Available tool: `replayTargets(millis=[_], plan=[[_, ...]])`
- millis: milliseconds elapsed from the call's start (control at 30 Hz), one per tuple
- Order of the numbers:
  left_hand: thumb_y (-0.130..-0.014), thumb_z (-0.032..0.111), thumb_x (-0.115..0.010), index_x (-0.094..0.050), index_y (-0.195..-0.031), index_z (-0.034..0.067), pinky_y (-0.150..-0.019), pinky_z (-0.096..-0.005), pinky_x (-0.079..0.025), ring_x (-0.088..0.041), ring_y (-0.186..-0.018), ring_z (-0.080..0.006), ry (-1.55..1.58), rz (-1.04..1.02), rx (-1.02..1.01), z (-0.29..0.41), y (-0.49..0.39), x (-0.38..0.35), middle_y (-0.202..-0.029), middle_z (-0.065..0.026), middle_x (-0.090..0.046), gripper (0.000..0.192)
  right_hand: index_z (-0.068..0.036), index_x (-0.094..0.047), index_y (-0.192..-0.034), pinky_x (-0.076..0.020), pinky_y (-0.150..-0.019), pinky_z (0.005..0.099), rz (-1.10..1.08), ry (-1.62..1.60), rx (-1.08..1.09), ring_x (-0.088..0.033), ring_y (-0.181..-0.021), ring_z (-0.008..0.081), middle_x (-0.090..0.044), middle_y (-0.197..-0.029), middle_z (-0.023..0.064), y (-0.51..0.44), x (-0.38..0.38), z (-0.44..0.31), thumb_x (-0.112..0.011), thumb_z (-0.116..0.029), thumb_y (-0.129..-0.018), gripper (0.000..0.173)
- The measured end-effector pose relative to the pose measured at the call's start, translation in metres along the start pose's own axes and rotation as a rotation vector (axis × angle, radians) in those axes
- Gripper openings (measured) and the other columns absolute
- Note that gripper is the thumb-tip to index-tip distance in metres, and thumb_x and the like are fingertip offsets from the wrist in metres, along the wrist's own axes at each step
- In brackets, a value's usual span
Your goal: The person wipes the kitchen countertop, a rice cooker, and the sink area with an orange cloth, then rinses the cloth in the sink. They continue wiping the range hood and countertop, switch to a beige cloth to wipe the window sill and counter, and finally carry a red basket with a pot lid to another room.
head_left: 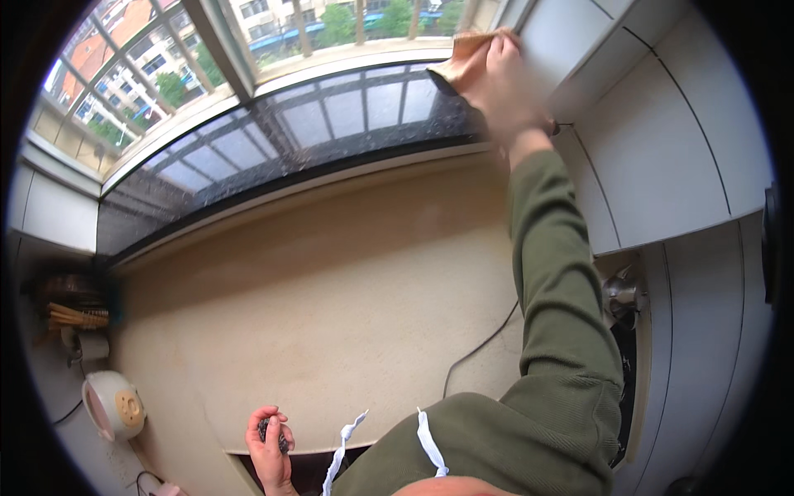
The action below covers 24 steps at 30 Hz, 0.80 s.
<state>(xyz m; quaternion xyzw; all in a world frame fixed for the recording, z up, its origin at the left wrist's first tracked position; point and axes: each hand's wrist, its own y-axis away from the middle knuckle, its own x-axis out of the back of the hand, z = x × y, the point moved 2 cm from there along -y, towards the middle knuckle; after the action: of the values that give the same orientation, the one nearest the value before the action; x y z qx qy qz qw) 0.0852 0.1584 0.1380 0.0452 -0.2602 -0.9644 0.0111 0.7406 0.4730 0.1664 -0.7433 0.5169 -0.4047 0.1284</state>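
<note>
My right hand [505,68] reaches to the far right corner of the window and grips a peach-coloured cloth [468,71]. The cloth hangs over the end of the glossy black windowsill [298,139], next to the window frame. Blur covers part of that hand and wrist. Low in the view, my left hand [268,440] curls around a small dark, speckled scrubber-like wad [273,435], partly hidden by the fingers. That hand is above the front edge of the beige countertop [322,310]. Pale specks and window reflections show on the sill.
A white rounded appliance [115,406] stands at the left wall, below a holder with wooden utensils [77,316]. A black cord [477,353] crosses the counter near my right arm. Shiny metalware [625,294] sits at the right beneath the white tiled wall [657,142].
</note>
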Motion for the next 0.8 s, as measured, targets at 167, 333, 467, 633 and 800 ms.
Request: replayTargets(millis=[167, 333, 467, 633, 800], plan=[[-0.094, 0.011, -0.054, -0.052, -0.108, 0.004, -0.040, -0.0202, -0.036, -0.049, -0.055, -0.0071, -0.004, 0.130, 0.026, -0.007, 0.004, 0.021, -0.087, -0.0046, -0.054, 0.015, 0.006, -0.050, -0.119, -0.0312, -0.100, 0.0501, -0.181, 0.422, 0.160, -0.037, -0.119, 0.0456, -0.044, -0.125, 0.0313, 0.054, -0.051, -0.062, -0.043, -0.042, -0.091, 0.056], [-0.092, 0.009, -0.057, -0.055, -0.104, 0.003, -0.041, -0.0200, -0.035, -0.048, -0.054, -0.0068, 0.063, 0.073, 0.011, -0.014, -0.007, 0.033, -0.084, -0.0056, -0.056, 0.014, 0.009, -0.024, -0.141, -0.0030, -0.110, 0.0607, -0.689, 0.499, 0.411, 0.002, -0.137, 0.0525, -0.015, -0.148, 0.0311, 0.138, -0.119, -0.151, -0.049, -0.056, -0.083, 0.091], [-0.092, 0.009, -0.056, -0.055, -0.104, 0.003, -0.042, -0.0200, -0.035, -0.048, -0.054, -0.0069, 0.026, 0.024, 0.002, -0.009, -0.005, 0.036, -0.084, -0.0054, -0.055, 0.014, -0.011, -0.036, -0.140, -0.0209, -0.109, 0.0556, -0.986, 0.207, 0.666, -0.024, -0.136, 0.0376, -0.028, -0.147, 0.0187, 0.194, -0.122, -0.223, -0.050, -0.051, -0.083, 0.070], [-0.093, 0.010, -0.055, -0.055, -0.105, 0.003, -0.043, -0.0196, -0.035, -0.048, -0.054, -0.0069, -0.049, -0.008, -0.006, 0.006, 0.002, 0.037, -0.084, -0.0053, -0.056, 0.014, -0.016, -0.049, -0.130, -0.0251, -0.107, 0.0491, -0.843, -0.209, 0.890, -0.039, -0.130, 0.0242, -0.044, -0.139, 0.0069, 0.217, -0.084, -0.204, -0.040, -0.044, -0.091, 0.049], [-0.092, 0.010, -0.056, -0.057, -0.103, 0.002, -0.043, -0.0195, -0.036, -0.048, -0.055, -0.0061, -0.180, -0.008, -0.090, 0.012, -0.007, 0.067, -0.084, -0.0055, -0.058, 0.013, -0.012, -0.048, -0.133, -0.0315, -0.105, 0.0421, -0.759, 0.231, 0.510, -0.042, -0.125, 0.0322, -0.046, -0.137, 0.0123, 0.131, -0.051, -0.053, -0.049, -0.035, -0.089, 0.050]])
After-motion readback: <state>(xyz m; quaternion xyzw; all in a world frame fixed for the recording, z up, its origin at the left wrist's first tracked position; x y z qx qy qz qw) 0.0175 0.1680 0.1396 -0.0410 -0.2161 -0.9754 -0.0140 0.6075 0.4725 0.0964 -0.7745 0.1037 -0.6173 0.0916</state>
